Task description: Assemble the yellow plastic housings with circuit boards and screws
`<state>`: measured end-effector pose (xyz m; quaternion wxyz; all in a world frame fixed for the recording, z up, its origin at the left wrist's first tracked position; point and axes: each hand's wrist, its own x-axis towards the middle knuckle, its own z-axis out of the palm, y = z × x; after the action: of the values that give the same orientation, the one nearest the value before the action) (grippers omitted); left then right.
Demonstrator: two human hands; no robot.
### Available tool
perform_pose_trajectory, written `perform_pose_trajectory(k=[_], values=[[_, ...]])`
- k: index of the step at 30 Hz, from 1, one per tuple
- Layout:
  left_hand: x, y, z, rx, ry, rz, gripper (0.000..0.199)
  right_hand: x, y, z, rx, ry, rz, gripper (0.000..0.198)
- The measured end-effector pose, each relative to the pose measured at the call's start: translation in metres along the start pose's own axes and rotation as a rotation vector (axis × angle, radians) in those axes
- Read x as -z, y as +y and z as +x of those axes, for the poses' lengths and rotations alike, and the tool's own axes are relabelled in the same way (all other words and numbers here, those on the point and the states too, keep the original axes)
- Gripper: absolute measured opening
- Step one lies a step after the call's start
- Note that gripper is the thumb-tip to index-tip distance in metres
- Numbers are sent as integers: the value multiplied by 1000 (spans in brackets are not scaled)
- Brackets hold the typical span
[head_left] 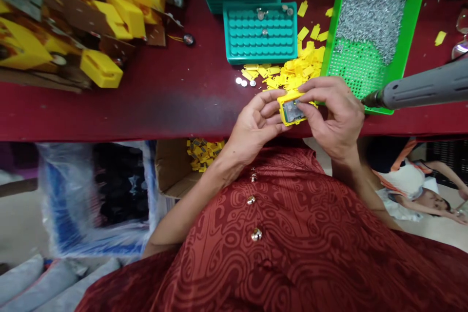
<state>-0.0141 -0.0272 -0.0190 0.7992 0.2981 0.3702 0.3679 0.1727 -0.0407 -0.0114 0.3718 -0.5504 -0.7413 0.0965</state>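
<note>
While hands (260, 119) (334, 117) hold case (282, 113), screwdriver (426, 88) overlaps basket corner (383, 111).

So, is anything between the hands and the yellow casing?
Nothing visible: the left hand holds the yellow casing directly, and the right hand is at its open face. The gray power tool is farther right, not between them.

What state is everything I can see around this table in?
Yellow case: open, board showing.
Left hand: holding the case.
Right hand: fingertips at the case.
Green tray: partly filled with metal bits.
Teal tray: holding a few discs.
Yellow plates: loosely heaped.
Carton: open, yellow pieces inside.
Driver: tip near the green tray; running or not, I can't tell.
</note>
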Motion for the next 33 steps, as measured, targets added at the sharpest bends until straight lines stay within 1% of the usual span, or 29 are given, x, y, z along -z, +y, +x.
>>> perform_pose_trajectory(k=[2, 7, 9, 12, 14, 16, 18, 21, 23, 25, 27, 30, 33], values=[[-1, 0, -1, -3, 8, 14, 65, -1, 2, 0, 87, 55, 18, 9], [-4, 2, -3, -42, 17, 13, 62, -3, 3, 2, 151, 109, 51, 10], [-3, 1, -3, -62, 35, 18, 59, -5, 1, 2, 111, 78, 47, 8], [-2, -1, -1, -65, 79, 47, 53, -6, -2, 2, -60, -43, 5, 14], [1, -2, 1, -42, 103, 47, 52, -7, -2, 3, -112, -43, 26, 19], [4, -3, 2, -11, 119, 21, 51, -9, -1, 4, -113, 10, 78, 21], [7, -3, 3, 17, 124, -23, 49, -11, 4, 4, -78, 47, 114, 22], [9, 1, 5, 39, 112, -125, 40, -16, 13, 4, -41, -4, 132, 25], [8, 6, 5, 62, 101, -201, 31, -19, 19, 4, -43, -69, 218, 31], [6, 11, 4, 99, 93, -276, 24, -19, 21, 6, -59, -122, 389, 36], [5, 14, 4, 139, 81, -346, 23, -19, 22, 10, -82, -189, 552, 38], [7, 13, 4, 171, 65, -426, 24, -22, 21, 16, -107, -277, 732, 39], [15, 9, 5, 197, 21, -429, 17, -27, 19, 22, -149, -282, 847, 36]])
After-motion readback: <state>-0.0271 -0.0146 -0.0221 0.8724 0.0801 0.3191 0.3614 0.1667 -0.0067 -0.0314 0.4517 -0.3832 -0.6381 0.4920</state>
